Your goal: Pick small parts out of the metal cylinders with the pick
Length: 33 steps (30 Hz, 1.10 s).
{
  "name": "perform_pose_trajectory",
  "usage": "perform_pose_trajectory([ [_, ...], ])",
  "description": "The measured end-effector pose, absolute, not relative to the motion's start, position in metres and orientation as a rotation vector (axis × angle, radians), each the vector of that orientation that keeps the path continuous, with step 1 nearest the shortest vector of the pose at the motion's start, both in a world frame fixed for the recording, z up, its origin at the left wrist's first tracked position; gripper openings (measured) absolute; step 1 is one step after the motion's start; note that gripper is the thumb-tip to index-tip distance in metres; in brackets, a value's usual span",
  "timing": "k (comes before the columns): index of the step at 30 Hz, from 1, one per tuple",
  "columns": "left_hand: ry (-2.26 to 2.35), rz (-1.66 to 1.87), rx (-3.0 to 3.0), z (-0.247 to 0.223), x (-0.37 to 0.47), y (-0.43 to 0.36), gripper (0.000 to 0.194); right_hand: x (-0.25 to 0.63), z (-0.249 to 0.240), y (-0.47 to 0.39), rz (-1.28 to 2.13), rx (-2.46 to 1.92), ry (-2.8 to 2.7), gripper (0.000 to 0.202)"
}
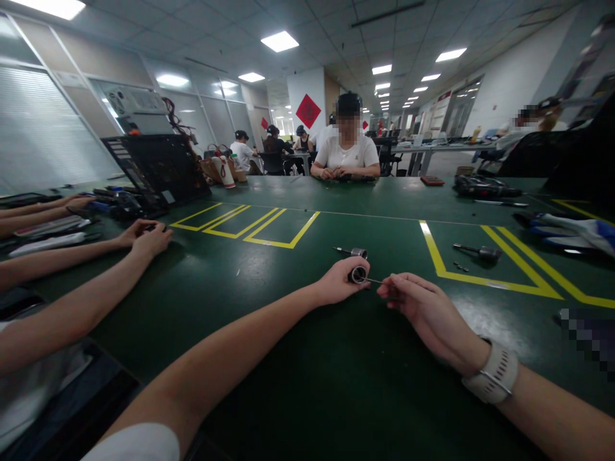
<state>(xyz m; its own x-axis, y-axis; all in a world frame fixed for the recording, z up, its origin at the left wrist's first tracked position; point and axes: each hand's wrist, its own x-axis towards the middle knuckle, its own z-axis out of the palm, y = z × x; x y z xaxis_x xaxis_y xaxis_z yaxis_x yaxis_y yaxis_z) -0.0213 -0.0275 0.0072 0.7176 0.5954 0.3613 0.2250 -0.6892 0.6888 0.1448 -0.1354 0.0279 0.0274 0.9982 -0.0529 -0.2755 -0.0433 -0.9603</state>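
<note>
My left hand (342, 280) is closed around a short metal cup that looks like a hole saw (358, 275), its round open end turned toward me. A thin metal rod (375, 280), like a hex key, is pinched in my right hand (408, 296), with its tip at the cup's opening. How deep the tip reaches I cannot tell. Just beyond my left hand lies a second hole saw (356, 252) with a slim shank pointing left. Farther right rests a third hole saw (486, 253), near several tiny metal pieces (461, 267) inside a yellow-taped outline.
Yellow tape outlines (293, 244) mark the green table (269, 294). A co-worker's hands (148, 238) are at the left, near a black equipment case (154, 168). Another person (346, 150) sits opposite. A power drill (485, 186) and blue-white gloves (571, 232) lie at the right.
</note>
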Motion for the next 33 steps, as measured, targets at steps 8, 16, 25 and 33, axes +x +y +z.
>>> perform_pose_trajectory([
  [8,0.646,0.791,2.346,0.012,-0.021,-0.032,0.015,0.140,0.027,-0.143,0.880,-1.246,-1.310,0.020],
  [16,0.549,0.831,2.317,0.007,-0.020,-0.031,0.015,0.138,0.025,-0.140,1.307,-1.051,-0.993,0.020],
  [25,0.628,0.776,2.545,0.013,-0.021,-0.034,0.009,0.138,0.032,-0.145,0.824,-1.314,-1.365,0.022],
  [33,0.590,0.687,2.687,0.017,-0.023,-0.036,0.010,0.141,0.035,-0.141,0.961,-1.277,-1.275,0.024],
])
